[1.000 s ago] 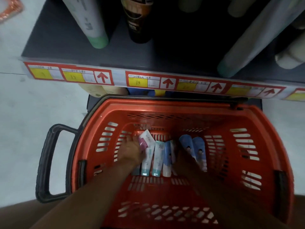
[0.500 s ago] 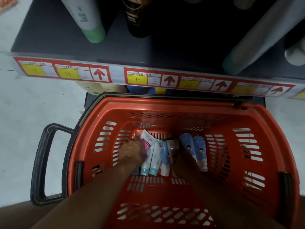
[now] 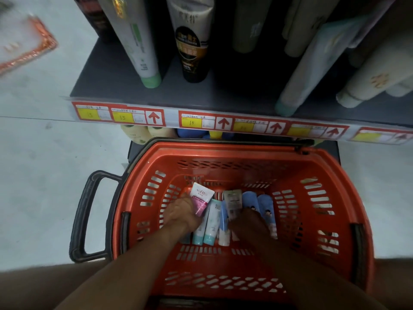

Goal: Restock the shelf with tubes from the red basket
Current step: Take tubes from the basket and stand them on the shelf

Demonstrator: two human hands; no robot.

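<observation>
Red plastic walls of the basket (image 3: 330, 175) surround both hands, which reach down to the row of tubes lying on its slotted floor. The left hand (image 3: 182, 214) has its fingers curled round a white and pink tube (image 3: 201, 198), whose flat crimped end sticks up past the knuckles toward the shelf. The right hand (image 3: 248, 224) grips a pale grey-green tube (image 3: 233, 203) in the same way, tilted up out of the row. Taking one in each hand looks like a way to carry two to the shelf in a single trip, and holding them by the lower half leaves the flat ends free to be steered between the stock above.

Several tubes are left lying side by side between and beside the hands: two with teal caps (image 3: 211, 222), a white and blue one (image 3: 224, 229), and two blue ones (image 3: 260, 203) with a small printed figure, partly under the right hand. All are small, soft-sided and lie with their caps toward the person.

Above the basket, the dark shelf (image 3: 234, 95) carries much larger tubes standing on their caps, among them a white one with a green cap (image 3: 138, 48) and a black and white one (image 3: 190, 41). A gap shows to the right of the black one, which seems a likely spot for new stock. Price tags (image 3: 192, 123) with red arrows run along the shelf edge. The basket sits on the floor just in front of the shelf, its black handle (image 3: 82, 218) folded out to the left.
</observation>
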